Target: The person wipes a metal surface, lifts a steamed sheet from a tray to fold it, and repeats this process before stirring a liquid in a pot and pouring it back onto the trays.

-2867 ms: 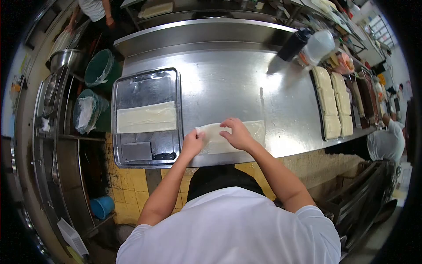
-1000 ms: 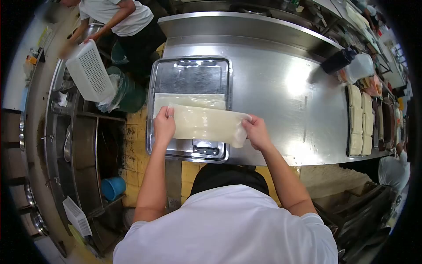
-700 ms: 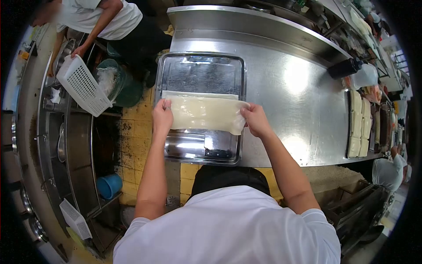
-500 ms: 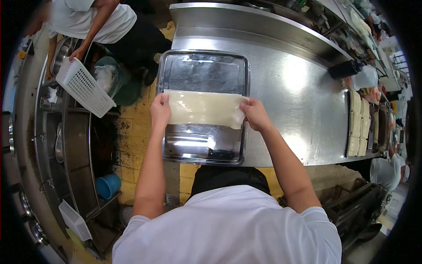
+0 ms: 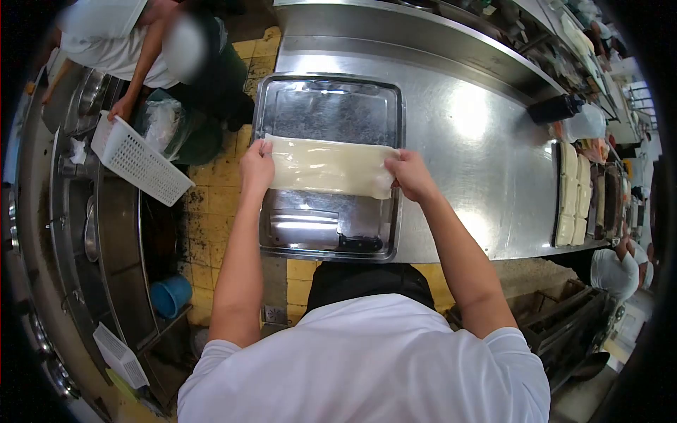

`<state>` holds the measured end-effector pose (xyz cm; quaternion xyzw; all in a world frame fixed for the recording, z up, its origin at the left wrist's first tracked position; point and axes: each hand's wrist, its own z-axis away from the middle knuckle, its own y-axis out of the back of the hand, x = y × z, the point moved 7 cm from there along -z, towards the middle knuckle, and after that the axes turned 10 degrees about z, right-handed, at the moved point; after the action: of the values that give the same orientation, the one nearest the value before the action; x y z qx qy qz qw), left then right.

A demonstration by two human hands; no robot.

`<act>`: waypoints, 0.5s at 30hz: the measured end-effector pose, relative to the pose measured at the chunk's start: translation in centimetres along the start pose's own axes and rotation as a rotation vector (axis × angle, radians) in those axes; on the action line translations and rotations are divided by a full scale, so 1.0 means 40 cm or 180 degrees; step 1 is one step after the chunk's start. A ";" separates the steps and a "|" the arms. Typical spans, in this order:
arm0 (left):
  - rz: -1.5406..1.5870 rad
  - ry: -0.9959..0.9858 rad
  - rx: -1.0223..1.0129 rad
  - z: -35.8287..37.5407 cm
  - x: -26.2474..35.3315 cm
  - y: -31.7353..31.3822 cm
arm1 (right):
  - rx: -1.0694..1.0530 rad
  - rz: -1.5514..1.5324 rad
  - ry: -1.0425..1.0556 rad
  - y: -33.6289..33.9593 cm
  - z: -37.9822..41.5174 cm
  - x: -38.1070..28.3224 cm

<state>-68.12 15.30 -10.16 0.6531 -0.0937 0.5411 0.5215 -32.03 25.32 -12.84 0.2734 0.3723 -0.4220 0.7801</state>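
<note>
A long pale sheet of dough [image 5: 330, 166] stretches across the middle of a steel tray [image 5: 328, 106] on the counter. My left hand [image 5: 257, 166] grips its left end and my right hand [image 5: 409, 176] grips its right end. The sheet lies low over the tray, covering the earlier sheet beneath it, which I can barely see. A dough scraper with a black handle [image 5: 317, 231] lies in the tray's near part, below the sheet.
The steel counter [image 5: 479, 141] runs right to a dark tray of dough blocks [image 5: 572, 197], a black bottle [image 5: 553, 109] and a plastic bag [image 5: 585, 121]. At left a person [image 5: 127, 42] holds a white basket [image 5: 137, 158] beside sinks and bins. A blue bucket [image 5: 169, 295] sits below.
I lifted the dough sheet from the counter, carried it left over the tray, and lowered it onto the sheet lying there. The person at left moved the white basket downward.
</note>
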 end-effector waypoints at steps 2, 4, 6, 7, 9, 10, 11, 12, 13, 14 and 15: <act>-0.0430 0.0150 -0.0131 -0.001 -0.008 -0.010 | -0.0007 0.0133 -0.0035 0.003 -0.002 0.013; -0.0524 0.0089 -0.0058 0.002 -0.005 -0.004 | 0.0054 0.0276 -0.0084 0.006 0.000 0.015; -0.0637 0.0124 -0.0103 0.018 0.005 0.001 | 0.0315 0.0530 0.0090 0.018 0.019 0.004; -0.0704 0.0191 -0.0175 0.033 0.030 0.016 | 0.0445 0.0659 0.0172 0.027 0.031 -0.002; -0.0921 0.0280 -0.0319 0.060 0.042 0.026 | 0.0579 0.1030 0.0293 0.045 0.046 0.005; -0.1067 0.0298 -0.0386 0.071 0.039 0.032 | 0.0647 0.1217 0.0360 0.055 0.055 0.005; -0.1215 0.0314 -0.0445 0.083 0.038 0.038 | 0.0703 0.1402 0.0423 0.066 0.070 0.007; -0.1346 0.0336 -0.0409 0.097 0.036 0.040 | 0.0760 0.1586 0.0490 0.075 0.095 0.002; -0.1399 0.0340 -0.0403 0.112 0.037 0.043 | 0.0821 0.1767 0.0558 0.082 0.121 -0.001; -0.1452 0.0339 -0.0396 0.128 0.041 0.046 | 0.0842 0.1750 0.0595 0.092 0.142 0.008; -0.1504 0.0334 -0.0390 0.145 0.045 0.048 | 0.0868 0.1732 0.0632 0.105 0.165 0.023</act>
<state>-65.19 10.73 -6.84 0.5951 0.0562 0.4305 0.6763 -25.77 22.10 -9.32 0.5048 0.2999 -0.2152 0.7803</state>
